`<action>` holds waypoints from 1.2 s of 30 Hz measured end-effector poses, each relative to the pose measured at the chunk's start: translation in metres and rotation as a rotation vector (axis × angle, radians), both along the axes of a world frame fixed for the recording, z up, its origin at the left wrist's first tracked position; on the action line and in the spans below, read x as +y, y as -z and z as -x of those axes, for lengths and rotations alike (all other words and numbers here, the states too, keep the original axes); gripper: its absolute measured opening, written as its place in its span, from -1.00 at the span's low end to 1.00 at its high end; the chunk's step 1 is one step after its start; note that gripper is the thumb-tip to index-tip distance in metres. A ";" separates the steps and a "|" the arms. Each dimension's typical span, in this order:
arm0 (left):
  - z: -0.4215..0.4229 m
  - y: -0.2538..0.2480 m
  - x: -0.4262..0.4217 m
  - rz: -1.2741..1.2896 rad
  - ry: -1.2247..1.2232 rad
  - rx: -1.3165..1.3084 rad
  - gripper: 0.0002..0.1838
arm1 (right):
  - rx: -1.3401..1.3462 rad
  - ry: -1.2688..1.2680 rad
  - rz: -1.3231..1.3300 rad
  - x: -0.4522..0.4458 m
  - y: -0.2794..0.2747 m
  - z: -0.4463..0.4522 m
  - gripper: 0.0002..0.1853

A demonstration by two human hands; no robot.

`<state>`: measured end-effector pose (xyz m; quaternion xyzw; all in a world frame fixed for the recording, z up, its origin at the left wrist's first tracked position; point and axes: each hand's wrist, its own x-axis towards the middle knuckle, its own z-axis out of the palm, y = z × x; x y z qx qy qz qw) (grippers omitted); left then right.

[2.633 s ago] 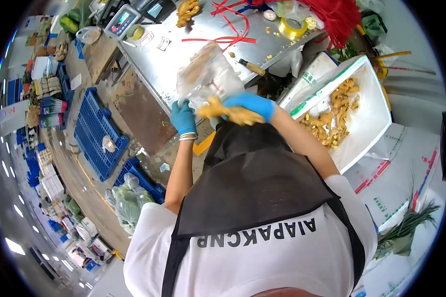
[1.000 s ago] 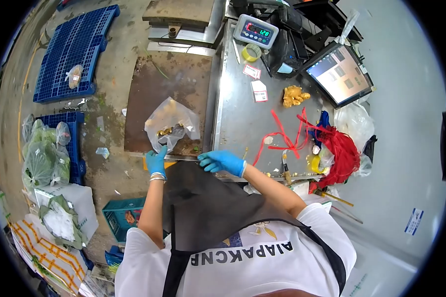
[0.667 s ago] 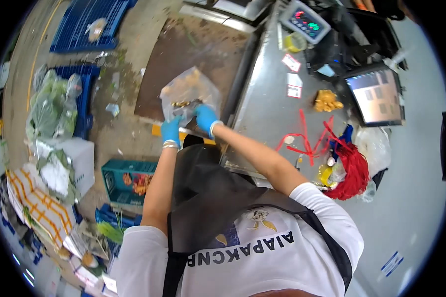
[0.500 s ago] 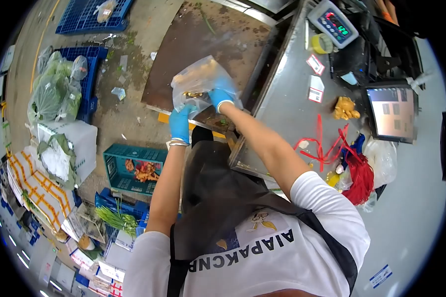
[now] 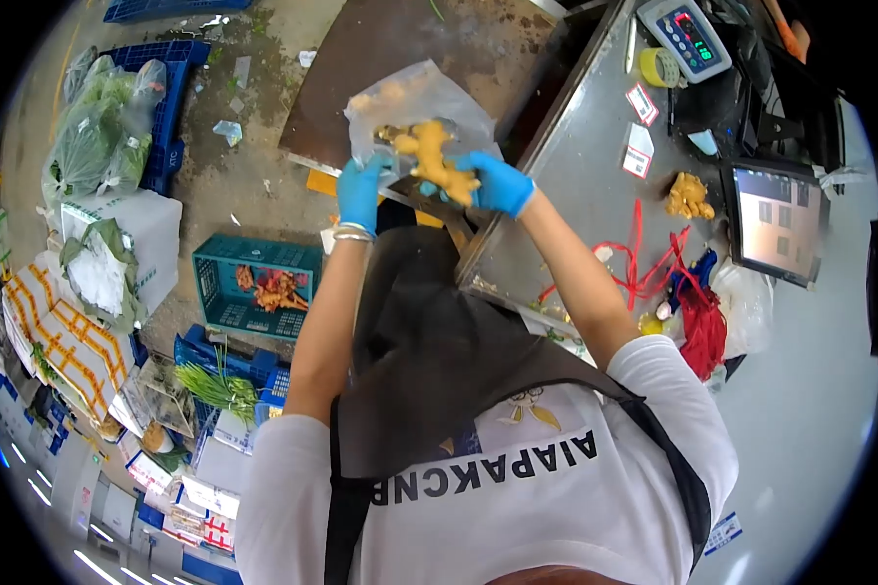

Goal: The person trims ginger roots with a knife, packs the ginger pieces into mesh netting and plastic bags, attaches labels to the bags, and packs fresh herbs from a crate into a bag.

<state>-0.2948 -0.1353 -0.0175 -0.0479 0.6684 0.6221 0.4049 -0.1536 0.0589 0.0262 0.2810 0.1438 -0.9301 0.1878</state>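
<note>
Both my hands wear blue gloves. My right hand (image 5: pixel 498 183) grips one end of a knobbly piece of ginger root (image 5: pixel 429 156), held in front of a clear plastic bag (image 5: pixel 439 93). My left hand (image 5: pixel 361 190) is closed on the near left edge of that bag. More pale yellow pieces show through the bag's film. Under the bag lies a brown, wet-stained board (image 5: pixel 332 83). Another ginger root (image 5: pixel 689 196) rests on the metal table to the right.
The metal table (image 5: pixel 576 195) carries a digital scale (image 5: pixel 684 39), a tape roll (image 5: pixel 659 67), labels, red ties (image 5: pixel 639 263) and a monitor (image 5: pixel 778 222). On the floor at left stand a green crate (image 5: pixel 259 249) with ginger pieces, a white box (image 5: pixel 156 249) and bagged greens (image 5: pixel 98 136).
My right hand has come out of the bag with a ginger root and moved right. The left hand still holds the bag edge. The scale display has changed.
</note>
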 end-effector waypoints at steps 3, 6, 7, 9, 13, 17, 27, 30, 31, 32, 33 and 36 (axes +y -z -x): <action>0.008 -0.009 -0.006 0.034 0.048 -0.105 -0.74 | 0.119 -0.059 -0.005 -0.018 -0.031 -0.049 -0.37; 0.007 -0.020 -0.016 0.308 0.065 0.130 -0.55 | 0.153 -0.062 -0.146 -0.024 -0.069 -0.064 -0.37; 0.002 -0.023 -0.019 0.407 0.112 0.476 -0.51 | 0.127 -0.094 -0.240 -0.025 -0.071 -0.070 -0.37; -0.009 -0.083 -0.007 0.577 0.199 1.178 -0.41 | 0.051 -0.200 -0.423 -0.022 -0.084 -0.077 -0.35; -0.029 -0.176 0.029 0.158 0.868 1.363 -0.33 | 0.178 -0.486 -0.975 -0.028 -0.079 -0.100 -0.37; -0.077 -0.170 0.034 0.189 1.737 1.290 -0.40 | 0.255 -0.760 -1.082 -0.033 -0.129 -0.099 -0.43; -0.075 -0.202 0.023 -0.081 1.806 0.720 -0.57 | -0.082 -0.543 -0.706 -0.051 -0.165 -0.138 -0.58; -0.083 -0.196 0.001 -0.245 1.682 0.675 -0.80 | 0.122 -0.502 -0.800 -0.063 -0.164 -0.157 -0.66; -0.083 -0.195 0.001 -0.277 1.669 0.657 -0.79 | 0.132 -0.448 -0.678 -0.062 -0.164 -0.164 -0.68; -0.082 -0.194 0.002 -0.312 1.654 0.636 -0.78 | 0.141 -0.394 -0.556 -0.060 -0.164 -0.172 -0.70; -0.075 -0.192 0.000 -0.344 1.472 0.460 -0.78 | 0.151 -0.345 -0.435 -0.058 -0.164 -0.176 -0.72; -0.070 -0.172 0.001 -0.085 1.058 0.371 -0.72 | 0.056 -0.128 -0.539 -0.057 -0.175 -0.178 -0.74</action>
